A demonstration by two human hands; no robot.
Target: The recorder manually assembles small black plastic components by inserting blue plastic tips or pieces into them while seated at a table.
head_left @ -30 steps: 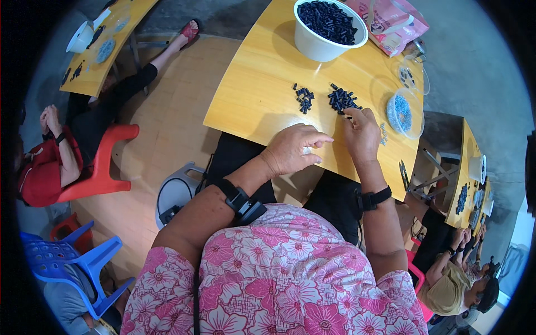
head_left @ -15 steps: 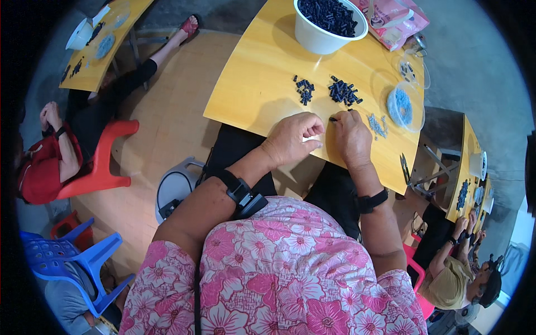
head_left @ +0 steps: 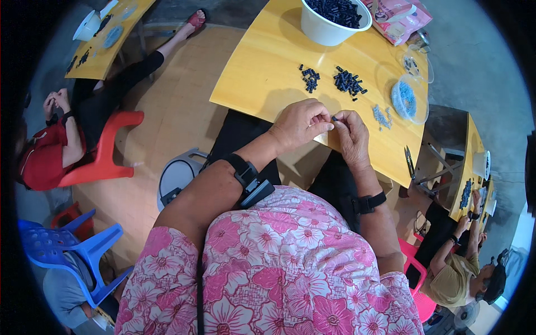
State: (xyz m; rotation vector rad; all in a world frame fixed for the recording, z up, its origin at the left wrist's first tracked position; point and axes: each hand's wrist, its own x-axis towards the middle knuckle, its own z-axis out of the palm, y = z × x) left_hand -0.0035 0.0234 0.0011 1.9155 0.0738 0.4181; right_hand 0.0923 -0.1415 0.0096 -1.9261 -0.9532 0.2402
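Before the white tub (head_left: 324, 33), we see two black piles (head_left: 347, 82); farther from the tub, the right hand (head_left: 353, 135) pinches a black piece (head_left: 334, 118). Whether the curled left hand (head_left: 301, 124) grips anything, we cannot tell.

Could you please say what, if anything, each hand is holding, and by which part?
The right hand pinches a small dark piece; which end it grips is too small to tell. Whether the left hand holds anything cannot be told.

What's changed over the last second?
The right hand left the larger dark pile pinching a small dark piece, moving it leftward and toward the body, close to the left hand. The white tub and smaller dark pile stayed put.
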